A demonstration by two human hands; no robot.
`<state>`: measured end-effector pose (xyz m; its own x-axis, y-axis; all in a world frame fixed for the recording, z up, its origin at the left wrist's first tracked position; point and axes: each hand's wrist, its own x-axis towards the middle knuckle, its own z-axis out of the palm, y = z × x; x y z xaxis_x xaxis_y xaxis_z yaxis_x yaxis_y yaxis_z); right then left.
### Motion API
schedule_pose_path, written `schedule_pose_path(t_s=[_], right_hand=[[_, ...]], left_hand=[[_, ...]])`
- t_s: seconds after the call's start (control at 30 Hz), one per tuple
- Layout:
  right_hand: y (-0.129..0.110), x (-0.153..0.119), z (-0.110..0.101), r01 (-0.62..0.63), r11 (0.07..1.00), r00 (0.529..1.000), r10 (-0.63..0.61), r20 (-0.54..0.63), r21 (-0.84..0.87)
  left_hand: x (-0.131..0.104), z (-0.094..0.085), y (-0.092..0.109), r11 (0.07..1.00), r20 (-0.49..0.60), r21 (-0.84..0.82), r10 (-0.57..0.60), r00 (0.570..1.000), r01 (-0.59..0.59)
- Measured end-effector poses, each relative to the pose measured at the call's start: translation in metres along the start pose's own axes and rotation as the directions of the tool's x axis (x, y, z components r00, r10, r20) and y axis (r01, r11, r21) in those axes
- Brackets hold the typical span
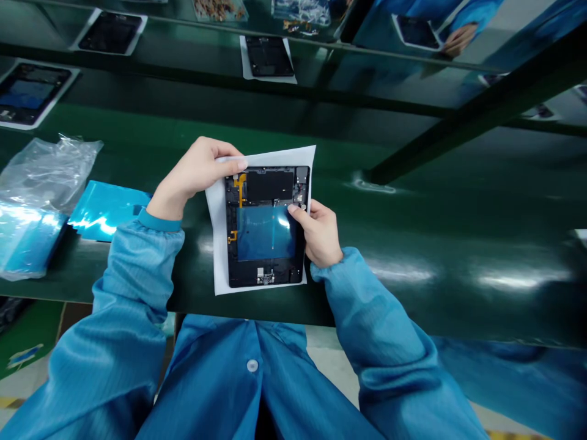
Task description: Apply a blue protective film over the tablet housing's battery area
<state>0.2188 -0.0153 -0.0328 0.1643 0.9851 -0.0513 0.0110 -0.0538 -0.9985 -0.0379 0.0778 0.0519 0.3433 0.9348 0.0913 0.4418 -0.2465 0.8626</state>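
In front of me is an opened tablet (268, 275), its inside facing up, with a blue film (261, 235) over its lower middle. Beneath the tablet lies a sheet of white paper (221, 269) that juts out on its left and top. My left hand (204, 162) grips the tablet and paper at the upper left corner, thumb on top. On the right edge my right hand (321, 229) is closed round the tablet, its thumb resting near the film's upper right corner. The fingers under the paper are hidden.
Left of me lie a stack of blue film sheets (107, 208) and a clear plastic bag (50, 174). Other opened tablets (34, 91) on paper stand farther back. A dark slanted post (468, 110) rises at the right. A co-worker's hand (460, 40) shows at the top right.
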Motion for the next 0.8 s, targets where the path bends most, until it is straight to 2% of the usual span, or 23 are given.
schedule_pose_path(t_s=[0.13,0.23,0.33,0.43,0.5,0.57,0.7,0.8], right_hand=[[0.0,-0.001,0.0,0.013,0.998,1.0,-0.012,0.019,-0.058],[-0.002,-0.003,-0.006,-0.008,1.0,0.998,0.008,0.054,-0.003],[-0.002,-0.008,-0.019,-0.08,0.996,0.987,0.073,0.143,0.044],[0.003,-0.012,-0.037,-0.211,0.977,0.933,0.21,0.293,-0.028],[0.007,-0.015,-0.045,-0.247,0.965,0.889,0.262,0.376,-0.089],[0.011,-0.017,-0.049,-0.226,0.966,0.873,0.258,0.414,-0.126],[0.014,-0.021,-0.044,-0.163,0.976,0.888,0.21,0.408,-0.146],[0.015,-0.022,-0.04,-0.15,0.981,0.894,0.189,0.406,-0.127]], left_hand=[[-0.001,0.0,-0.001,1.0,-0.002,0.002,-0.018,1.0,0.018],[-0.001,-0.001,-0.002,1.0,-0.007,-0.014,-0.023,1.0,0.023],[0.0,-0.005,-0.005,0.999,-0.034,-0.031,-0.02,0.999,0.019],[0.001,-0.012,-0.012,0.998,-0.07,-0.056,-0.029,0.997,0.025],[0.002,-0.016,-0.016,0.997,-0.08,-0.067,-0.047,0.996,0.041],[0.004,-0.018,-0.019,0.995,-0.08,-0.06,-0.082,0.993,0.077],[0.009,-0.017,-0.026,0.989,-0.084,-0.028,-0.149,0.985,0.148],[0.013,-0.015,-0.038,0.988,-0.115,-0.043,-0.152,0.982,0.148]])
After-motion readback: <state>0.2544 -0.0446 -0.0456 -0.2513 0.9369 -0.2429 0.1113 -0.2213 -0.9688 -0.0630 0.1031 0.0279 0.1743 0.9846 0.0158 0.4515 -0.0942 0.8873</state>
